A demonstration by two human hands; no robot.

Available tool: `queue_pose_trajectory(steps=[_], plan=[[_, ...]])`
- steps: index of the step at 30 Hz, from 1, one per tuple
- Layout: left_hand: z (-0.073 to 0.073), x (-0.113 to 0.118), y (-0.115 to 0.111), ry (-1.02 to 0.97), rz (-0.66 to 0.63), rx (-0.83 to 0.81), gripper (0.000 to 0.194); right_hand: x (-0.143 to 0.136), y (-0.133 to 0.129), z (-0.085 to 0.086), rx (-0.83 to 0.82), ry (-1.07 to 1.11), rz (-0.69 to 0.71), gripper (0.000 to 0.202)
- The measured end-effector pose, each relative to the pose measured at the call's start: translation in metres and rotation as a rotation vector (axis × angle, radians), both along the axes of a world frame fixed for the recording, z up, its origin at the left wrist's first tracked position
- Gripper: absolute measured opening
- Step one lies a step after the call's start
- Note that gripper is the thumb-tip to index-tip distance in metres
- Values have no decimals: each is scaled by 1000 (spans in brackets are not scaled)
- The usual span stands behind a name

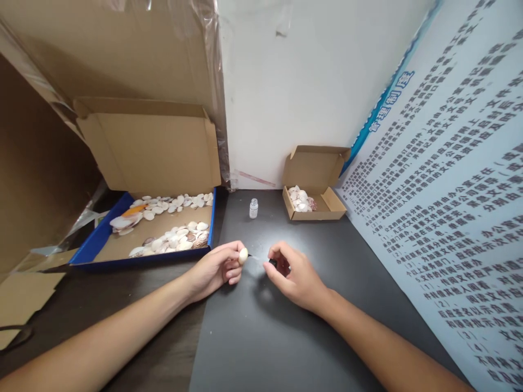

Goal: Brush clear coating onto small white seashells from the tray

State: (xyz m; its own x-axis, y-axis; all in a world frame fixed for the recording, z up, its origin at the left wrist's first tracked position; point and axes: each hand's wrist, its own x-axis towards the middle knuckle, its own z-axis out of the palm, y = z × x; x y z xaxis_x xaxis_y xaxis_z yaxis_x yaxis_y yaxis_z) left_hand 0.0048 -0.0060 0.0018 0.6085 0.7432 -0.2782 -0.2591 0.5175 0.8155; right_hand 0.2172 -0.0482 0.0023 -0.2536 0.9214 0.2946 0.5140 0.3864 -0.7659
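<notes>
My left hand (226, 265) pinches a small cream-coloured seashell (243, 256) between thumb and fingers. In my right hand (296, 275) is a black bottle cap with a thin brush (272, 263), gripped by the fingertips. Its thin pale stem points left toward the shell; whether the dark tip touches the shell I cannot tell. Beyond both hands, a small clear glass bottle (254, 208) with a label stands upright and uncapped on the dark tabletop (253, 337).
To the left, an open blue-edged cardboard box (149, 147) holds rows of seashells (175, 239). A smaller open cardboard box (322, 215) with whitish shells (300, 198) stands at the back right. A white wall panel (261, 98) and a printed poster (449, 179) bound the table.
</notes>
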Motion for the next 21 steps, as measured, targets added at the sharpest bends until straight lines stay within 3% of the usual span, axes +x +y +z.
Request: queue_pose_trajectory(steps=[5,21], plan=[[2,1,-1,31,-18,26,10,1,3,-1,11,114,46,10],[0,1,-5,71,-59,87,9,3,0,1,2,155,49,12]])
